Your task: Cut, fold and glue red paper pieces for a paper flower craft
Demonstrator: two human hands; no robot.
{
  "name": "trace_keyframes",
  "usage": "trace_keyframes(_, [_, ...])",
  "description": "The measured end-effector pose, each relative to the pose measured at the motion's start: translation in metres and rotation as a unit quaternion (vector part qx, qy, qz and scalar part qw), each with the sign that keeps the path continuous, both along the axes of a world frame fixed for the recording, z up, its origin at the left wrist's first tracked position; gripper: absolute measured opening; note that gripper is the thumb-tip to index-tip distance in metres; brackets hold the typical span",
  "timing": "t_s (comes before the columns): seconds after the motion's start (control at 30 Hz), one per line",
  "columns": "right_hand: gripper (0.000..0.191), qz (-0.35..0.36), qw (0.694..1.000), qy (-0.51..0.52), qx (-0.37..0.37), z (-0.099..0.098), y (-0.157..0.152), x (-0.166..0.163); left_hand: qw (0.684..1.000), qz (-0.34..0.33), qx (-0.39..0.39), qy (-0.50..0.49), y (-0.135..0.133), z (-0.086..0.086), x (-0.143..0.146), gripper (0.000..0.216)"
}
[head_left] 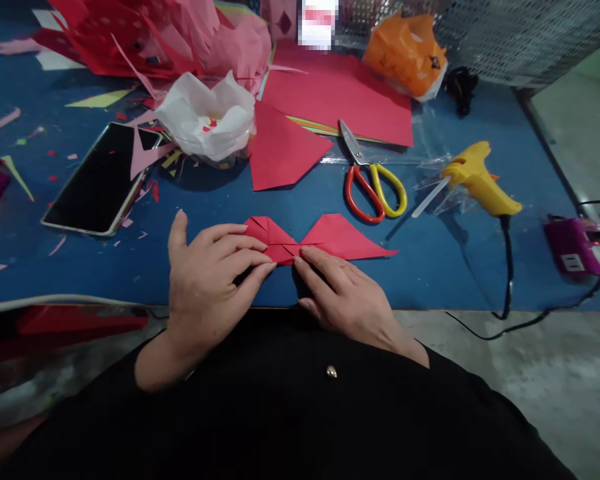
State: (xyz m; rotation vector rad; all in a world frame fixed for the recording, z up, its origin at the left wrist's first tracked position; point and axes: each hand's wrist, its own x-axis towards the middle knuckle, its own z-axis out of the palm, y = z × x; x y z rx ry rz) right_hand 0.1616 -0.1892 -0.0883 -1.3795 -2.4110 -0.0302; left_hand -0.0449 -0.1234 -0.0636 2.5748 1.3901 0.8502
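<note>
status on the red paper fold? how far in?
Done: red folded paper already creased into a bow-like shape on the blue table. In hand: left hand and right hand press its centre. Left: scissors and glue gun lie untouched.

On the blue tabletop (430, 267): scissors (373, 180) beside a yellow glue gun (480, 180), a dark phone (100, 180) at left — white crumpled bag (207, 120), orange bag (407, 53) behind.
</note>
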Motion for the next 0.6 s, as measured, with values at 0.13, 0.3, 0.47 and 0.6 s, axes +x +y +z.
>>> trace_keyframes(0.13, [0.045, 0.0, 1.0, -0.007, 0.006, 0.001, -0.001, 0.0, 1.0, 0.003, -0.024, -0.016, 0.003, 0.0, -0.005, 0.033])
trace_keyframes(0.3, [0.044, 0.003, 1.0, -0.027, 0.007, 0.003, 0.001, 0.0, 0.998, -0.005, -0.062, -0.034, 0.006, 0.0, -0.013, 0.031])
trace_keyframes(0.47, [0.05, 0.017, 0.999, -0.049, 0.003, 0.007, 0.004, -0.002, 0.998, -0.02, -0.062, -0.023, 0.009, 0.0, -0.021, 0.027])
trace_keyframes(0.6, [0.051, 0.027, 0.998, -0.053, -0.006, 0.009, 0.005, -0.003, 0.998, -0.018, -0.053, -0.019, 0.01, 0.001, -0.029, 0.027])
